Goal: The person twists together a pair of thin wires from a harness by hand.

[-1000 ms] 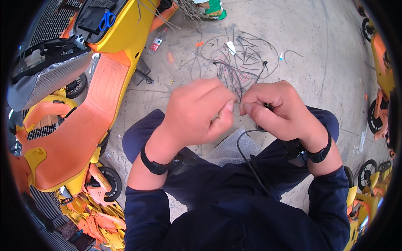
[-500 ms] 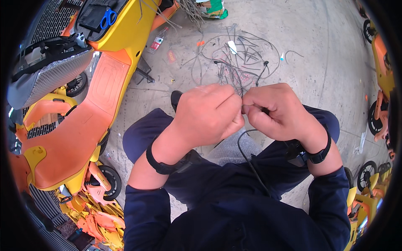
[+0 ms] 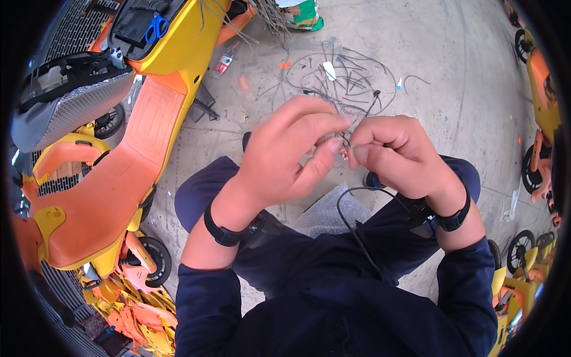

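Observation:
My right hand [image 3: 395, 156] is closed, its thumb and forefinger pinching a thin black cable. Short ends of the cable, with a small red bit, show in the gap between my two hands. My left hand [image 3: 291, 152] is close by on the left, its thumb and forefinger apart around these ends. Whether a fingertip touches them I cannot tell. A black cable loop [image 3: 340, 205] curves above my lap and runs toward my right wrist; its link to the pinched piece is hidden.
Cut cables [image 3: 351, 77] lie tangled on the concrete floor ahead. A yellow-orange scooter body [image 3: 128, 157] stands at my left, with blue scissors [image 3: 156, 28] on top. Bubble wrap [image 3: 333, 214] is between my legs. A plastic bottle [image 3: 222, 64] lies near the scooter. More scooters [image 3: 538, 160] line the right.
My left hand has opened from a fist and drawn slightly away from my right. The cable ends now show between them, and the cable loop has shifted toward my right wrist.

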The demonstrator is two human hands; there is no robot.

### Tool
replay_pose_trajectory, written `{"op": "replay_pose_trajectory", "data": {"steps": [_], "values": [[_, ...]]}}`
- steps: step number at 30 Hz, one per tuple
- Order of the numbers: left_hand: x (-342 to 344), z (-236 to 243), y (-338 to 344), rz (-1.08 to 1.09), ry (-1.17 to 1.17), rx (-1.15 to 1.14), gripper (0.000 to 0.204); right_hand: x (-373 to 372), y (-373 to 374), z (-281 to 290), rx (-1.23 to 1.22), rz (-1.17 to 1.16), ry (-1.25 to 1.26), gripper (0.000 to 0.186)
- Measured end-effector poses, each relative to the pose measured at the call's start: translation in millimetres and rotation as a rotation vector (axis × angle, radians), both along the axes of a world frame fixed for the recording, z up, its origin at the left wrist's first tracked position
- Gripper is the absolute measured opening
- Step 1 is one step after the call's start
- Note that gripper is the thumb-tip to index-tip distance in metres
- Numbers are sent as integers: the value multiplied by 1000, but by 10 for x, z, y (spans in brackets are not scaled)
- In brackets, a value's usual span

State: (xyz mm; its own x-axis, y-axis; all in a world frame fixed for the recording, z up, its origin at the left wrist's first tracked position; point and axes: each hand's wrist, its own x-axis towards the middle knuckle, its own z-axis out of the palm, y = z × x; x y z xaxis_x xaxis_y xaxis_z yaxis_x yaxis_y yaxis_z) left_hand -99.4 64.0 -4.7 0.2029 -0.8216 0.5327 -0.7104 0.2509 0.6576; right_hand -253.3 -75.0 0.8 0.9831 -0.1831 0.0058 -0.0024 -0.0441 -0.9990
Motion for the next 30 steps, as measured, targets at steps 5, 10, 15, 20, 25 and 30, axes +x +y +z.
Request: {"op": "replay_pose_trajectory", "data": {"steps": [5,10,15,20,25,30], "values": [[-64,-32,73,-85,340,119,13,-15,-57,27,597,27,160,13],[9,3,90,-34,129,130,11,6,15,-76,94,-101,21,9],[-28,33,92,44,130,177,6,105,18,-214,-561,-216,-350,7],[-19,21,106,77,153,242,3,117,27,-213,-821,-236,-391,16],[-7,-13,85,50,150,241,5,131,34,-234,-875,-268,-406,17],[-10,72,98,77,359,454,8,149,35,-271,-916,-295,-442,17]]}}
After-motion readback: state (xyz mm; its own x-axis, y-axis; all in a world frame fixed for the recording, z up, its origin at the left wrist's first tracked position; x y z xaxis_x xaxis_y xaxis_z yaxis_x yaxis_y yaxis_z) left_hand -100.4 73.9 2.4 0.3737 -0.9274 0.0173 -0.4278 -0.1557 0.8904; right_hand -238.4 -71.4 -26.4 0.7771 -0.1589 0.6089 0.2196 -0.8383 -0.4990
